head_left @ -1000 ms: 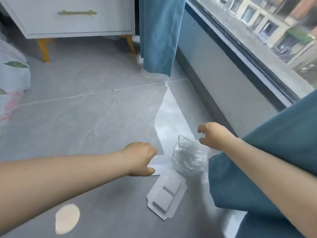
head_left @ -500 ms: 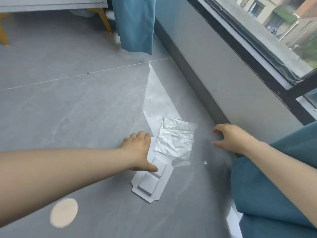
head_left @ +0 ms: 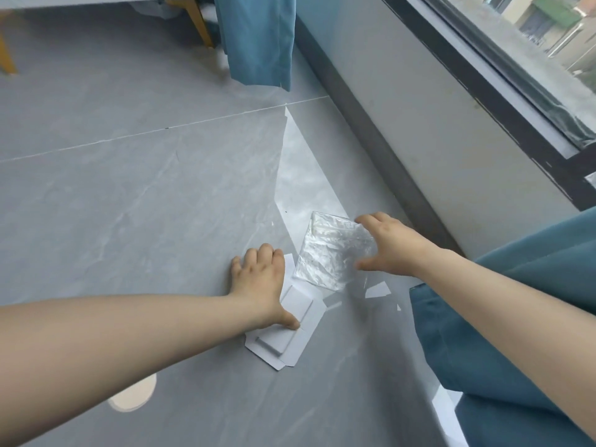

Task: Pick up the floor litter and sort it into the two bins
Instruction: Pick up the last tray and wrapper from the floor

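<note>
Nothing legible anywhere in this shot. The white card packaging (head_left: 301, 330) shows a blank face, with no print, label or number on it. The clear plastic bag (head_left: 329, 253), at its 1 o'clock, carries only a faint mark near its far edge, too blurred to read.

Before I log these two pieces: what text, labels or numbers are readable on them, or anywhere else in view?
No text in view can be read.
White cardboard piece: visible face blank, no print.
Clear plastic bag: a faint mark near its top edge, too blurred to read.
Buildings outside the window: no legible sign.
</note>
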Available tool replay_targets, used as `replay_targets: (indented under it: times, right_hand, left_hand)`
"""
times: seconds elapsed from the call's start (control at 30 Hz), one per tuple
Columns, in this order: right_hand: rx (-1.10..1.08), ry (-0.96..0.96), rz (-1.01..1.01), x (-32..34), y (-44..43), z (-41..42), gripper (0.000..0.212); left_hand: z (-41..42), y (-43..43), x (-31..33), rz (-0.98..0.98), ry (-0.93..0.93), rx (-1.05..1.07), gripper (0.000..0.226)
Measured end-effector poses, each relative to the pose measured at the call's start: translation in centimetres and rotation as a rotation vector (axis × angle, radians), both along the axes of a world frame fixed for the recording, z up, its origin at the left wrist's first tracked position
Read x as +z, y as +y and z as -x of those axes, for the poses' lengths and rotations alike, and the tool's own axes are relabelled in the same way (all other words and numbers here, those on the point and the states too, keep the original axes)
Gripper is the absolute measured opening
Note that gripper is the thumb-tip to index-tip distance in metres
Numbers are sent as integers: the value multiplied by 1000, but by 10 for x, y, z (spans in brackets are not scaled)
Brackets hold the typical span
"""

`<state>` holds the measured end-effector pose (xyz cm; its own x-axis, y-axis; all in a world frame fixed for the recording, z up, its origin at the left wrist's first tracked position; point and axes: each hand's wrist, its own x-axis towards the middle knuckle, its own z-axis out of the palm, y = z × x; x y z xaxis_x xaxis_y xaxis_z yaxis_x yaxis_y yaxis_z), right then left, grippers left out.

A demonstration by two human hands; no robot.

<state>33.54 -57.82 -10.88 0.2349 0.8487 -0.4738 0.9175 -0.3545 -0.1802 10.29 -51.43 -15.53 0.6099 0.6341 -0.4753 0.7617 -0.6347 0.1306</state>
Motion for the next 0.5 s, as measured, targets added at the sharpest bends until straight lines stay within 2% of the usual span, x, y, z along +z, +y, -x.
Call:
replay_targets:
  times: [0.13,0.27,0.5]
  right_hand:
    - [11,0,-7,-1,4,5,96]
    - [21,-10,5,-3,8,11,111]
    - [15,-15,70,-16,13,22,136]
  left_hand:
    - [0,3,5,77,-14,101,93]
    - [5,7,6,231,5,196,76]
    - [15,11,11,268,10,207,66]
